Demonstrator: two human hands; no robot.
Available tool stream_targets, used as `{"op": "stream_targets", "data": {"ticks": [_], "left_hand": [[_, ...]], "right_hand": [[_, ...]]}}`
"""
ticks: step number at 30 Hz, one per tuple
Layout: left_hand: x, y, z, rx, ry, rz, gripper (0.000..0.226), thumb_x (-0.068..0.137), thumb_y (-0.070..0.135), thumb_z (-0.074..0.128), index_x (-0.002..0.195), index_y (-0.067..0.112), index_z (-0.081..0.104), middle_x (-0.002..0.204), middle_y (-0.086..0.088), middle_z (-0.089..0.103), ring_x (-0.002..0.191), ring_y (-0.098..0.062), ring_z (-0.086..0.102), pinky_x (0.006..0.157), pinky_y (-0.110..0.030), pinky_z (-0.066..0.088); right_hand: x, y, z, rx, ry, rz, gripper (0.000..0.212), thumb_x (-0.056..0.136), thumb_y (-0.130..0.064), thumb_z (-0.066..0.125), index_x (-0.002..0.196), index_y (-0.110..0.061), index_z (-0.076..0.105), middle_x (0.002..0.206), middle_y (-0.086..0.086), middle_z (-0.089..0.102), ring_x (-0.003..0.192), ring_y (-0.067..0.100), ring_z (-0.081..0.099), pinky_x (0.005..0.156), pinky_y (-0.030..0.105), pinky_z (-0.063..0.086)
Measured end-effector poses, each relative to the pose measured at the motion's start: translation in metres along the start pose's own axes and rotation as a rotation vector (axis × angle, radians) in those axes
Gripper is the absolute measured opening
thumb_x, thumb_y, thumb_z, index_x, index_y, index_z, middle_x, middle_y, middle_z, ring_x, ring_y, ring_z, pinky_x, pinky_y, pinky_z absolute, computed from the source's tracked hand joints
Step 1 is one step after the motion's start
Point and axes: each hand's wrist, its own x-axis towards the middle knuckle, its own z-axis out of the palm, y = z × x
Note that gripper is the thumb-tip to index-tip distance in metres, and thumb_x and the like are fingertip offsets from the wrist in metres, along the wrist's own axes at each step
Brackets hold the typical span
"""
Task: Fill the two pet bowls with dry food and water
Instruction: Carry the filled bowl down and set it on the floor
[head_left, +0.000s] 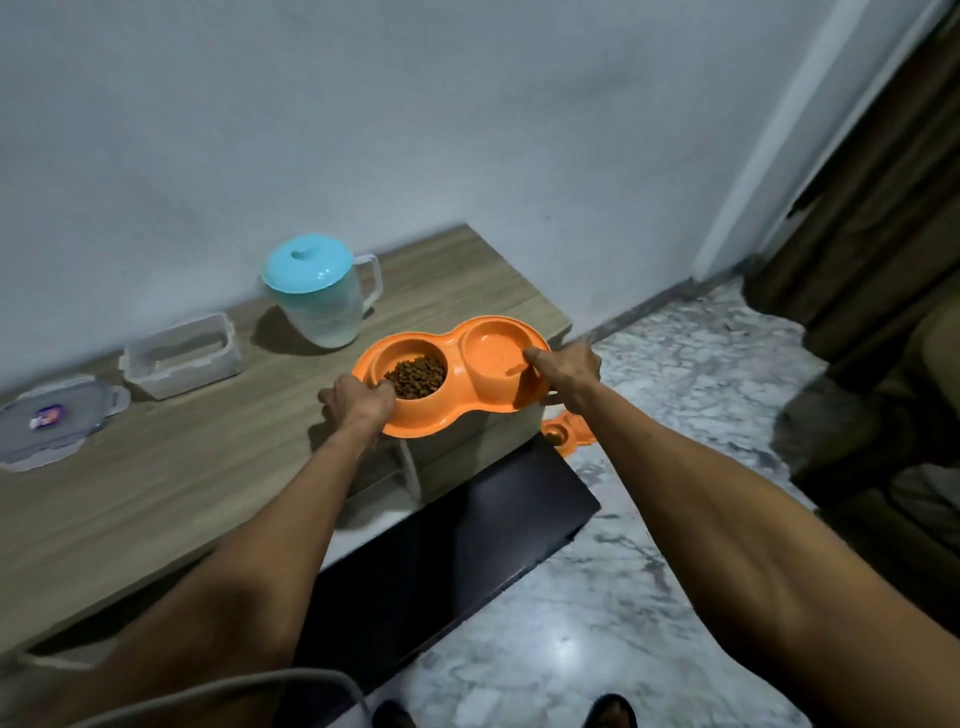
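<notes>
1. We see the orange plastic double pet bowl overhanging the wooden counter's right edge.
2. Our left hand and right hand each grip its rim.
3. Marble floor lies open on the right.

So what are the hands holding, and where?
Both hold the orange double bowl by its rim: left hand at the food end, right hand at the other end.

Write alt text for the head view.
Both hands, left hand and right hand, grip an orange double pet bowl at a wooden table's edge; its left well holds kibble. A blue-lidded pitcher stands behind.
</notes>
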Motion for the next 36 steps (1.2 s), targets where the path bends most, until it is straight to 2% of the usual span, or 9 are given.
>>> {"op": "stream_targets", "data": {"ticks": [6, 12, 16, 18, 25, 28, 30, 34, 36], "left_hand": [[-0.055, 0.084, 0.09, -0.03, -0.025, 0.052, 0.047, 0.085, 0.034, 0.062, 0.118, 0.0, 0.061, 0.133, -0.023, 0.051, 0.117, -0.043, 0.055, 0.101, -0.052, 0.046], [-0.097, 0.158, 0.173, -0.051, -0.044, 0.098, 0.046, 0.087, 0.033, 0.063, 0.117, -0.001, 0.062, 0.131, -0.025, 0.053, 0.112, -0.044, 0.058, 0.093, -0.051, 0.053], [-0.11, 0.206, 0.22, -0.036, -0.051, 0.137, 0.047, 0.09, 0.032, 0.06, 0.122, -0.002, 0.059, 0.136, -0.026, 0.05, 0.12, -0.043, 0.053, 0.099, -0.044, 0.048], [-0.11, 0.229, 0.244, -0.034, -0.051, 0.156, 0.048, 0.091, 0.031, 0.06, 0.124, -0.004, 0.057, 0.138, -0.026, 0.047, 0.123, -0.042, 0.05, 0.1, -0.043, 0.046], [-0.082, 0.292, 0.338, -0.105, -0.085, 0.134, 0.043, 0.088, 0.031, 0.064, 0.116, -0.001, 0.057, 0.133, -0.022, 0.042, 0.113, -0.043, 0.053, 0.092, -0.052, 0.053], [-0.06, 0.317, 0.381, -0.112, -0.093, 0.102, 0.045, 0.088, 0.031, 0.065, 0.117, -0.002, 0.057, 0.133, -0.022, 0.044, 0.114, -0.042, 0.053, 0.093, -0.05, 0.053], [-0.048, 0.33, 0.41, -0.094, -0.095, 0.084, 0.046, 0.09, 0.031, 0.064, 0.12, -0.003, 0.057, 0.135, -0.023, 0.045, 0.118, -0.041, 0.052, 0.094, -0.044, 0.05], [-0.018, 0.338, 0.468, -0.068, -0.078, 0.035, 0.049, 0.09, 0.034, 0.063, 0.119, -0.005, 0.059, 0.131, -0.023, 0.05, 0.117, -0.04, 0.055, 0.086, -0.039, 0.049], [-0.001, 0.338, 0.5, -0.075, -0.059, 0.02, 0.05, 0.088, 0.035, 0.065, 0.114, -0.006, 0.061, 0.125, -0.025, 0.054, 0.113, -0.042, 0.057, 0.092, -0.045, 0.052]], "right_hand": [[0.056, 0.02, -0.127, 0.059, 0.029, -0.026, 0.046, 0.076, -0.034, 0.079, 0.101, 0.001, 0.063, 0.106, 0.021, 0.068, 0.088, 0.04, 0.07, 0.052, 0.047, 0.062], [0.113, 0.036, -0.23, 0.079, 0.057, -0.038, 0.044, 0.075, -0.033, 0.079, 0.097, 0.001, 0.062, 0.106, 0.021, 0.069, 0.087, 0.04, 0.07, 0.044, 0.039, 0.059], [0.16, 0.042, -0.276, 0.094, 0.074, -0.032, 0.048, 0.075, -0.033, 0.079, 0.104, 0.002, 0.064, 0.108, 0.022, 0.068, 0.086, 0.04, 0.07, 0.041, 0.036, 0.056], [0.186, 0.044, -0.293, 0.105, 0.077, -0.026, 0.048, 0.076, -0.032, 0.078, 0.106, 0.003, 0.064, 0.109, 0.021, 0.068, 0.085, 0.039, 0.07, 0.042, 0.035, 0.056], [0.291, 0.045, -0.331, 0.107, 0.099, -0.011, 0.051, 0.073, -0.034, 0.078, 0.107, 0.001, 0.064, 0.112, 0.02, 0.066, 0.086, 0.039, 0.07, 0.04, 0.035, 0.056], [0.339, 0.044, -0.34, 0.088, 0.117, -0.001, 0.05, 0.072, -0.035, 0.077, 0.104, 0.001, 0.066, 0.109, 0.019, 0.067, 0.081, 0.037, 0.07, 0.04, 0.034, 0.056], [0.372, 0.046, -0.343, 0.088, 0.127, 0.003, 0.052, 0.072, -0.035, 0.078, 0.106, 0.001, 0.065, 0.108, 0.019, 0.068, 0.078, 0.036, 0.07, 0.04, 0.034, 0.056], [0.438, 0.062, -0.336, 0.057, 0.106, 0.033, 0.034, 0.074, -0.03, 0.077, 0.088, -0.004, 0.061, 0.1, 0.017, 0.067, 0.078, 0.034, 0.069, 0.052, 0.042, 0.062], [0.472, 0.076, -0.329, 0.054, 0.089, 0.042, 0.034, 0.077, -0.03, 0.076, 0.096, -0.005, 0.063, 0.097, 0.014, 0.064, 0.078, 0.032, 0.067, 0.058, 0.043, 0.062]]}}
